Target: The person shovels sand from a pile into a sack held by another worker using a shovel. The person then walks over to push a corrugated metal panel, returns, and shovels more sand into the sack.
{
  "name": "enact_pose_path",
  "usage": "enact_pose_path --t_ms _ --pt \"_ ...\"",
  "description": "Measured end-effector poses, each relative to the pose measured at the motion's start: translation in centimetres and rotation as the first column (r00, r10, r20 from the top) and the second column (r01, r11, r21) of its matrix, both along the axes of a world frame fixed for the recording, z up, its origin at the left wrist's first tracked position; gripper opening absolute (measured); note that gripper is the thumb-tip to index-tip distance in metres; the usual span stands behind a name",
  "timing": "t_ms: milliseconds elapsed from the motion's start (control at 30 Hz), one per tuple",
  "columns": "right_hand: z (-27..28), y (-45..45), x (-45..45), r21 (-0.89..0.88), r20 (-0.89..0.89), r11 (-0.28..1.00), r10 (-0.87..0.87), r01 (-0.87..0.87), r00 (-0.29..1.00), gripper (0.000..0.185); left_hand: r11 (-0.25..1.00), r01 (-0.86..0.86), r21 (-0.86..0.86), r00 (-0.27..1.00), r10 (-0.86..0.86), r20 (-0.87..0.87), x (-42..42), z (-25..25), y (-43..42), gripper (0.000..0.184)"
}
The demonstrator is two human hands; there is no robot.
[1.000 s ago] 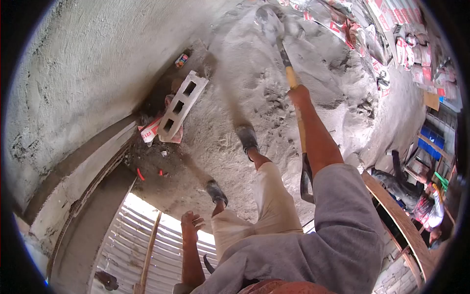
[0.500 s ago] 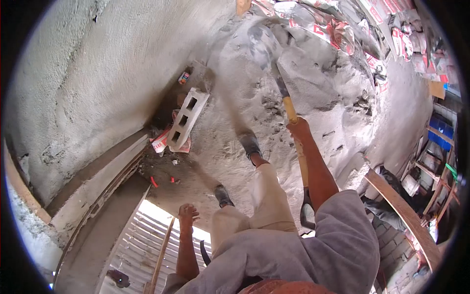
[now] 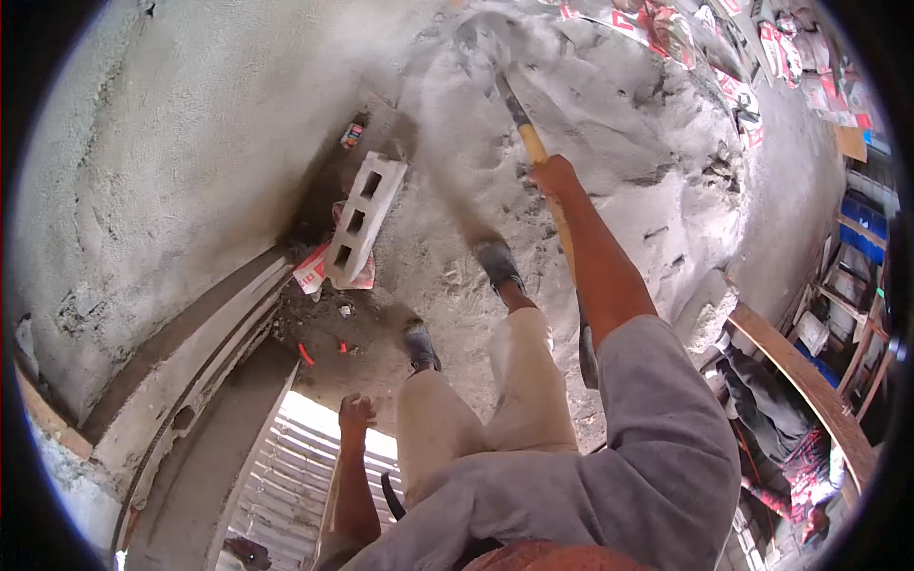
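Observation:
My right hand [image 3: 555,176] is wrapped around the yellow wooden shaft of a shovel [image 3: 533,145]. Its dark metal neck runs up to the blade [image 3: 484,36], which is blurred against the grey sand or cement pile [image 3: 609,143]. The shovel's dark handle end [image 3: 587,357] hangs beside my right leg. Down at the lower left, my left hand [image 3: 357,413] holds nothing, its fingers loosely bent and apart. My boots [image 3: 500,264] stand on the powdery ground at the near side of the pile.
A hollow concrete block [image 3: 366,219] leans by the left wall, on a torn red-and-white bag [image 3: 312,271]. A small can [image 3: 352,134] lies beyond it. Torn cement bags [image 3: 666,36] line the back. A wooden plank [image 3: 804,390] and another person [image 3: 804,466] are at right.
The shovel and my right hand have shifted forward and slightly left, with the blade higher in view. Another person now shows at the lower right. My left hand stays empty.

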State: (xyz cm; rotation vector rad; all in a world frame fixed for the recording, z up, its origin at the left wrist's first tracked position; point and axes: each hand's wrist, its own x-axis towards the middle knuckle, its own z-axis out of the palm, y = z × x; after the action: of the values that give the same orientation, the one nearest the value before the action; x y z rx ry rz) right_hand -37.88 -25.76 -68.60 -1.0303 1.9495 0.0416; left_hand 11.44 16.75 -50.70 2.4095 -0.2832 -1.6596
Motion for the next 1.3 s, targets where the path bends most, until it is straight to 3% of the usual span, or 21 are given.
enact_pose_path --t_ms 67,167,233,300,333,367,433,467,500,567,700,733,867,933,1000,1033,1067,1133,1167,1200,1300 --pt "-0.3 -0.8 1.4 0.033 -0.02 0.999 0.03 -0.029 0.999 0.036 0.999 -0.042 0.004 0.999 0.042 0.026 1.6 0.5 2.0 0.045" --pt "2.8 -0.1 2.7 -0.014 0.05 0.999 -0.052 0.053 0.997 0.029 0.992 -0.127 -0.008 0.988 0.127 0.092 2.6 1.7 4.8 0.041" --pt "6.2 2.4 0.9 -0.001 0.316 0.999 -0.035 0.037 0.948 0.033 0.983 -0.186 0.006 0.978 0.185 0.097 2.7 1.1 7.4 0.037" --pt "6.4 5.9 -1.4 -0.131 0.09 0.984 0.13 -0.118 0.987 0.037 0.957 -0.286 0.042 0.958 0.287 -0.015 2.3 0.6 10.3 0.035" --pt "9.2 7.5 -1.4 -0.229 0.1 0.965 0.151 -0.125 0.983 0.036 0.961 -0.261 0.089 0.964 0.264 -0.019 2.0 0.0 11.5 0.036" --pt "11.9 9.1 -1.3 -0.325 0.108 0.937 0.173 -0.129 0.979 0.035 0.984 -0.154 0.094 0.975 0.166 -0.145 1.9 0.4 10.7 0.035" --pt "12.9 12.0 -2.8 -0.172 0.156 0.982 0.109 -0.081 0.982 0.029 0.974 -0.18 0.137 0.969 0.2 -0.144 0.9 -0.1 10.2 0.033" --pt "16.1 13.1 -2.6 -0.087 0.23 0.996 0.004 0.017 0.973 0.027 0.999 -0.005 0.035 0.999 0.007 -0.052 -1.0 2.2 7.6 0.034" --pt "19.7 14.1 -2.2 0.006 0.294 0.994 -0.105 0.108 0.95 0.025 1.0 0.002 0.017 0.999 -0.001 -0.05 -1.8 3.3 5.5 0.034" --pt "22.1 17.3 -3.2 0.009 0.272 0.994 -0.109 0.111 0.956 0.024 0.984 0.104 -0.147 0.994 -0.107 -0.01 -2.8 5.0 2.4 0.037" --pt "22.3 26.5 -4.9 0.092 0.26 0.988 -0.141 0.121 0.955 0.019 0.914 0.206 -0.35 0.977 -0.213 0.021 -0.7 3.7 -0.8 0.039" --pt "21.0 29.3 -4.9 0.139 0.277 0.983 -0.158 0.124 0.948 0.02 0.935 0.214 -0.282 0.972 -0.232 -0.031 -1.4 7.2 -3.3 0.038" --pt "24.6 40.1 -0.7 0.132 0.103 0.974 -0.198 0.184 0.975 0.026 0.888 0.307 -0.343 0.941 -0.336 -0.028 4.8 4.0 -1.4 0.038" --pt "25.3 45.3 1.8 0.213 0.023 0.953 -0.228 0.218 0.974 0.03 0.889 0.32 -0.329 0.924 -0.369 -0.098 11.2 -1.3 2.6 0.042" --pt "24.8 50.1 3.0 0.192 -0.014 0.967 -0.167 0.166 0.986 0.031 0.663 0.535 -0.523 0.839 -0.49 0.236 18.3 -7.6 8.1 0.036" --pt "24.8 51.9 3.2 0.18 -0.043 0.98 -0.078 0.084 0.996 0.032 0.885 0.333 -0.326 0.934 -0.357 -0.015 19.2 -4.0 9.5 0.031" --pt "25.2 53.5 3.6 0.158 -0.098 0.981 -0.093 0.108 0.991 0.031 0.992 0.123 -0.041 0.98 -0.127 -0.155 19.9 0.0 10.8 0.027" --pt "26.9 55.2 3.6 0.162 -0.145 0.986 -0.026 0.05 0.989 0.031 0.98 -0.096 -0.172 0.995 0.094 -0.022 22.4 2.5 16.2 0.028" --pt "27.6 56.5 3.8 0.187 -0.183 0.982 0.044 -0.009 0.982 0.031 0.993 0.034 -0.113 0.999 -0.036 -0.016 24.0 4.3 18.0 0.025" --pt "29.2 56.4 4.0 0.353 -0.154 0.927 -0.08 0.13 0.985 0.035 0.985 0.165 -0.053 0.986 -0.166 -0.017 25.5 5.8 19.3 0.023" --pt "31.0 58.2 3.4 0.364 -0.169 0.93 0.02 0.044 0.985 0.031 0.992 0.106 -0.06 0.994 -0.106 0.001 26.7 7.2 22.5 0.019"
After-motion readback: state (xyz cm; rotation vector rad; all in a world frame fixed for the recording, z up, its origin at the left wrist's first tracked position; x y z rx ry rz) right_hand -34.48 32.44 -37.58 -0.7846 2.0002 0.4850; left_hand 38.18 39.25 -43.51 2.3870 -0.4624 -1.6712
